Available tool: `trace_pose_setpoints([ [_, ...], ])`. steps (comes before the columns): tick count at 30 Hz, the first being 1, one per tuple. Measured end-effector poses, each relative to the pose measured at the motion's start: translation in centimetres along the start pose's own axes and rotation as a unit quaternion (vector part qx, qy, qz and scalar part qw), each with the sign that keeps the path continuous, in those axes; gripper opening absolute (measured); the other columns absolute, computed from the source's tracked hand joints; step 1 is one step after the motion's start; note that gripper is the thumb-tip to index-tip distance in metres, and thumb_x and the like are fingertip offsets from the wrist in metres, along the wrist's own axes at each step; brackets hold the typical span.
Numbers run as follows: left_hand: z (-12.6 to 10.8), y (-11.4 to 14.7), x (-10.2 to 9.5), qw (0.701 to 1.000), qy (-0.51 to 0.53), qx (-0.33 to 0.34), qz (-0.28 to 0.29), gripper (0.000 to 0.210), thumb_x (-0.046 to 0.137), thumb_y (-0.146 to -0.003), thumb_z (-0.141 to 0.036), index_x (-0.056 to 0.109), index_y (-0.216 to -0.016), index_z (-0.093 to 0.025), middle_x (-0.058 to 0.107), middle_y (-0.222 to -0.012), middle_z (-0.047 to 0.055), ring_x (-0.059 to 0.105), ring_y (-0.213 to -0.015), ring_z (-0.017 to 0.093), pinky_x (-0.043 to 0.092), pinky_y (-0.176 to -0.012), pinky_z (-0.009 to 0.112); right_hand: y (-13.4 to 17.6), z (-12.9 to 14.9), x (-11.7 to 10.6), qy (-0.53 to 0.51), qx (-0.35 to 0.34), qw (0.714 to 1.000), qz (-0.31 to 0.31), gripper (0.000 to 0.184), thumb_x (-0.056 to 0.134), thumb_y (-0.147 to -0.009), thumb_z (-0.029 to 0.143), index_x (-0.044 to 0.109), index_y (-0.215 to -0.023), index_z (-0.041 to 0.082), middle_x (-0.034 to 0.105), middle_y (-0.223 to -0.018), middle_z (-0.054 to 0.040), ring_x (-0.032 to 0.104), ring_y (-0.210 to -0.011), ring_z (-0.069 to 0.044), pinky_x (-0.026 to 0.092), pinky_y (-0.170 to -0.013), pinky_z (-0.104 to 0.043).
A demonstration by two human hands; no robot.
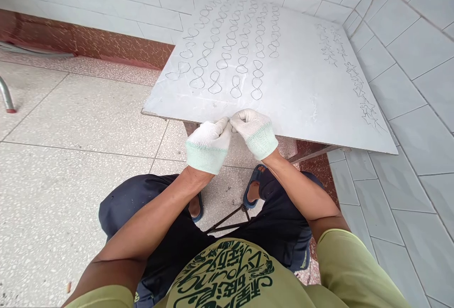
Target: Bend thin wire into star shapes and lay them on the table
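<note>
My left hand (208, 142) and my right hand (256, 132) wear white knit gloves with pale green cuffs. Both are closed in a pinch, their fingertips nearly meeting just over the near edge of a white board (291, 100). Whatever sits between the fingers is too small to make out. Beyond my hands, several rows of thin dark figure-eight loops (236, 85) run up the board's left half. Star-shaped outlines (358, 83) of the same thin line follow its right edge. I cannot tell for certain whether these shapes are bent wire or drawn lines.
White tiled walls (400, 29) border the board at the back and right. A metal leg with a red foot (6, 95) stands at the far left on the speckled floor (71, 194). My knees and sandals (252, 187) are below the near edge.
</note>
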State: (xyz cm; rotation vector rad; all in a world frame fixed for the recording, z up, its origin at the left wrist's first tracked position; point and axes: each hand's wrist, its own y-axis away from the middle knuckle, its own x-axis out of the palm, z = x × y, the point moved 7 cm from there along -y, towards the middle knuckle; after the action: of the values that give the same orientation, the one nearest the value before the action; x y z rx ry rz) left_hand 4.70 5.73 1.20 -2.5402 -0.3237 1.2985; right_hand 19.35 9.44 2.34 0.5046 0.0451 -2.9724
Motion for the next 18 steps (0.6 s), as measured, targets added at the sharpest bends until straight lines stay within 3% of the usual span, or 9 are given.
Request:
trace_pose_setpoints([
  [8,-0.6,-0.1,-0.5,1.0,0.022,0.005,-0.004,0.034,0.06,-0.113,-0.03,0.089,-0.098,-0.025,0.085,-0.089,0.008,0.075,-0.083,0.025,0.052,-0.075,0.036,0.1,0.6,0.0,0.032,-0.007,0.999,0.016,0.026,0.067,-0.098,0.025,0.067,-0.072,0.027,0.079,-0.082,0.0007,0.074,-0.088,-0.02,0.059,-0.09,-0.033],
  [18,0.0,0.3,1.1,0.999,-0.012,0.019,0.027,0.035,0.055,-0.115,-0.029,0.089,-0.109,-0.021,0.084,-0.095,0.011,0.078,-0.091,0.028,0.055,-0.085,0.04,0.0,0.9,0.0,0.047,-0.016,0.998,0.041,0.031,0.066,-0.099,0.022,0.067,-0.068,0.026,0.078,-0.078,0.0007,0.074,-0.085,-0.019,0.057,-0.085,-0.032],
])
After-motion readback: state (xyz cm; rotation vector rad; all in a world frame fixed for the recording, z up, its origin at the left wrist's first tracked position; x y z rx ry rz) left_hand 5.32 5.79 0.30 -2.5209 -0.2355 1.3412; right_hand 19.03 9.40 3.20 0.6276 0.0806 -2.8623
